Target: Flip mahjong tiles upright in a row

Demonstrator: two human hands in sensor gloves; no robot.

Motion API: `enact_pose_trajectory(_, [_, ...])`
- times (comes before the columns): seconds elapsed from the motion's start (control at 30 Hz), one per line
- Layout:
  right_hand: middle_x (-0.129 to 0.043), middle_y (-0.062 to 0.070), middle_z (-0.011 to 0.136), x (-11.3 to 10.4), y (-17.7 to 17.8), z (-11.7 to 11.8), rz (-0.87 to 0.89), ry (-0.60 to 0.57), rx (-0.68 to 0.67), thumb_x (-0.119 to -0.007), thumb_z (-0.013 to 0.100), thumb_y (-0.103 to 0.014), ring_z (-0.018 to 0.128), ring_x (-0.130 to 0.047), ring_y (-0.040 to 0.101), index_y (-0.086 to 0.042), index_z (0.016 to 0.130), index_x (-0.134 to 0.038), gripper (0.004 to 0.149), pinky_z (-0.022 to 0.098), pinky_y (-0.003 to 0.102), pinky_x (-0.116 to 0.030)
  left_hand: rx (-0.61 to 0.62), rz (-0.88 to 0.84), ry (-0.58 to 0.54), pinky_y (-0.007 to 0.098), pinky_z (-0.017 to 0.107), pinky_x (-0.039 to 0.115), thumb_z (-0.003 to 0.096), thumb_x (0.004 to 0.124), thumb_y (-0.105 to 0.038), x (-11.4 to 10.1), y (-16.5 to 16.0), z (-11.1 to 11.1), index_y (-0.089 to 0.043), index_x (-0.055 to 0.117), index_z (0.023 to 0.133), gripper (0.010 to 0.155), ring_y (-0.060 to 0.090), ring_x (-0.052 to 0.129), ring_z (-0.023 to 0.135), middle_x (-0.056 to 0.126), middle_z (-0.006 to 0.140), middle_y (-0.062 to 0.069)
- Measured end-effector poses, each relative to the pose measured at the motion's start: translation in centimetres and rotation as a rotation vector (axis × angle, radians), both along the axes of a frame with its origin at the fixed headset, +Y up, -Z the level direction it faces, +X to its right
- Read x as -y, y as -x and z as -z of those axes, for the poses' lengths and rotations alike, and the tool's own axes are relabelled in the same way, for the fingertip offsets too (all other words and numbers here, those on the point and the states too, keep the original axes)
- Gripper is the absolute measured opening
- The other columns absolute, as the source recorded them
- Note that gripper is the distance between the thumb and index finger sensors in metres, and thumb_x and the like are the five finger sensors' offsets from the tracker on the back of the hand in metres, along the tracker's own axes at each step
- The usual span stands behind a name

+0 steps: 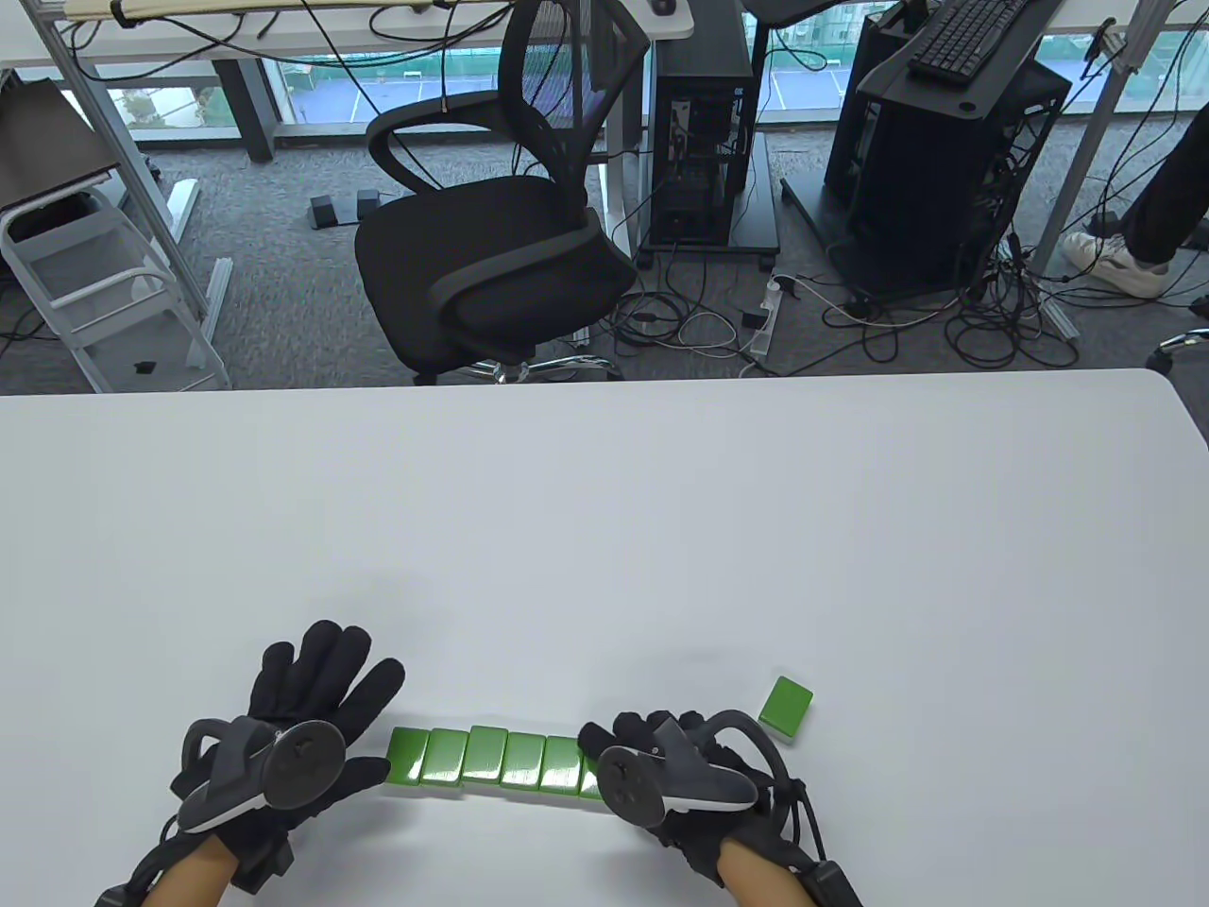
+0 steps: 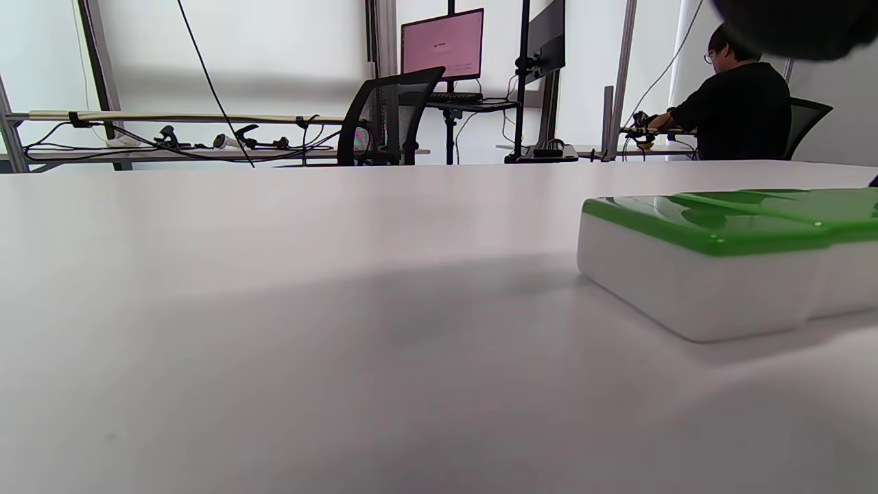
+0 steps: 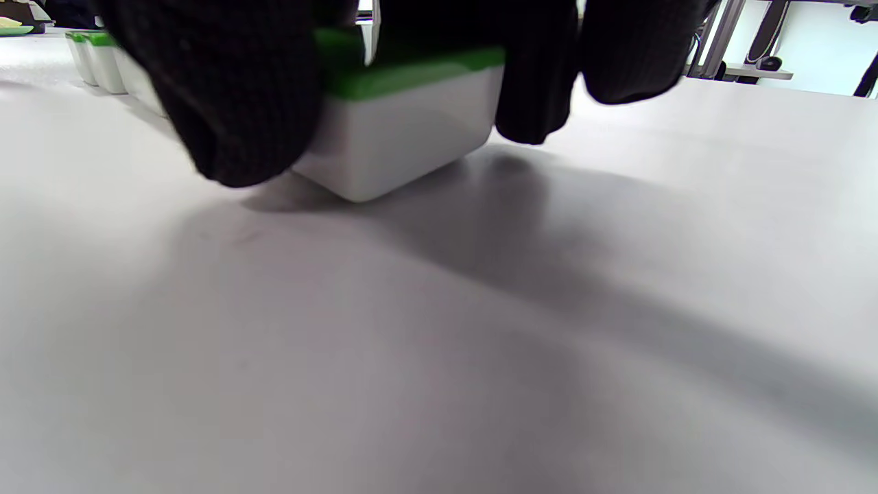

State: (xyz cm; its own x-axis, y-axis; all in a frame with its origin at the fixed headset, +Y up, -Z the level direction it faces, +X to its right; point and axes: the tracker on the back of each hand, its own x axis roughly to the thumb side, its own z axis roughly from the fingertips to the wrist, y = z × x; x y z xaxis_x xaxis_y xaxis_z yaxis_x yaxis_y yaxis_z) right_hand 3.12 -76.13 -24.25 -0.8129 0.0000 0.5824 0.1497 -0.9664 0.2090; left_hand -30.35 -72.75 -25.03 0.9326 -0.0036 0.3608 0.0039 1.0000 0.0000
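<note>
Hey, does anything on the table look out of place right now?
Yes: one green-backed tile lies apart, right of the row of tiles, turned at an angle instead of lined up with it.

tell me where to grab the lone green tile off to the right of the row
Pinch the lone tile across its two long white sides, coming from above. It lies flat, green back up, turned at an angle, apart from the row, so both sides are free.
</note>
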Motion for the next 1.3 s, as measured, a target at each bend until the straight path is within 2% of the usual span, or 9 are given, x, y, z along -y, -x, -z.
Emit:
enact_pose_trajectory(0.4, [-0.055, 0.013, 0.112, 0.1, 0.3, 0.0, 0.011, 0.020, 0.014, -0.082, 0.040, -0.037, 0.092, -0.063, 0.048, -0.032, 0.105, -0.032, 0.082, 0.068, 0.061, -0.061, -0.004, 0.012, 0.025, 0.058, 0.086, 0.013, 0.0307, 0.069, -0.068, 0.7, 0.1, 0.2, -0.052, 0.023, 0.102, 0.086, 0.019, -0.002, 0.116, -0.004, 0.113, -0.019])
enact_pose_trajectory(0.57, [-0.050, 0.014, 0.113, 0.3, 0.3, 0.0, 0.007, 0.046, 0.022, -0.080, 0.042, -0.039, 0.093, -0.058, 0.049, -0.032, 0.105, -0.029, 0.081, 0.069, 0.061, -0.058, -0.003, 0.016, 0.030, 0.058, 0.086, 0.013, 0.0307, 0.069, -0.068, 0.7, 0.0, 0.2, -0.052, 0.023, 0.102, 0.086, 0.019, -0.002, 0.116, -0.004, 0.113, -0.019])
enact_pose_trajectory(0.73, [-0.039, 0.014, 0.115, -0.8, 0.0, 0.3, 0.066, 0.111, 0.040, -0.077, 0.043, -0.043, 0.097, -0.050, 0.049, -0.032, 0.105, -0.026, 0.081, 0.071, 0.064, -0.052, 0.000, 0.019, 0.033, 0.058, 0.086, 0.013, 0.0306, 0.069, -0.068, 0.7, 0.0, 0.2, -0.052, 0.023, 0.102, 0.086, 0.019, -0.002, 0.115, -0.004, 0.113, -0.019])
enact_pose_trajectory(0.9, [-0.033, 0.014, 0.116, -4.5, -2.2, 1.0, 0.149, 0.046, 0.109, -0.078, 0.043, -0.044, 0.099, -0.045, 0.050, -0.034, 0.105, -0.026, 0.081, 0.072, 0.065, -0.049, 0.000, 0.017, 0.032, 0.058, 0.086, 0.013, 0.0306, 0.069, -0.068, 0.7, 0.0, 0.2, -0.053, 0.023, 0.102, 0.086, 0.019, -0.002, 0.115, -0.005, 0.113, -0.019])
enact_pose_trajectory(0.97, [-0.034, 0.014, 0.116, -6.4, -4.1, 1.4, 0.191, -0.009, 0.172, -0.078, 0.043, -0.043, 0.099, -0.045, 0.050, -0.035, 0.105, -0.027, 0.081, 0.072, 0.065, -0.050, 0.002, 0.017, 0.030, 0.058, 0.086, 0.013, 0.0307, 0.069, -0.068, 0.7, 0.0, 0.2, -0.053, 0.023, 0.102, 0.086, 0.019, -0.002, 0.115, -0.004, 0.113, -0.019])
enact_pose_trajectory(1.07, [-0.039, 0.013, 0.116, -7.9, -7.0, 1.8, 0.207, -0.094, 0.270, -0.079, 0.043, -0.040, 0.099, -0.047, 0.050, -0.037, 0.105, -0.030, 0.079, 0.072, 0.066, -0.050, 0.005, 0.012, 0.026, 0.058, 0.086, 0.013, 0.0306, 0.069, -0.068, 0.7, 0.0, 0.2, -0.052, 0.023, 0.102, 0.086, 0.019, -0.002, 0.115, -0.004, 0.113, -0.019])
enact_pose_trajectory(1.17, [-0.040, 0.013, 0.116, -7.6, -9.1, 2.2, 0.136, -0.121, 0.340, -0.080, 0.043, -0.039, 0.098, -0.049, 0.050, -0.037, 0.105, -0.032, 0.078, 0.071, 0.066, -0.051, 0.005, 0.009, 0.028, 0.058, 0.086, 0.013, 0.0307, 0.069, -0.068, 0.7, 0.1, 0.2, -0.053, 0.023, 0.102, 0.086, 0.019, -0.002, 0.115, -0.004, 0.113, -0.019])
enact_pose_trajectory(1.3, [-0.038, 0.013, 0.116, -5.1, -11.2, 2.8, 0.037, -0.056, 0.420, -0.080, 0.043, -0.039, 0.098, -0.048, 0.050, -0.036, 0.105, -0.030, 0.079, 0.071, 0.066, -0.051, 0.005, 0.011, 0.032, 0.058, 0.086, 0.013, 0.0306, 0.069, -0.068, 0.8, 0.1, 0.2, -0.053, 0.023, 0.102, 0.086, 0.019, -0.002, 0.115, -0.004, 0.113, -0.019])
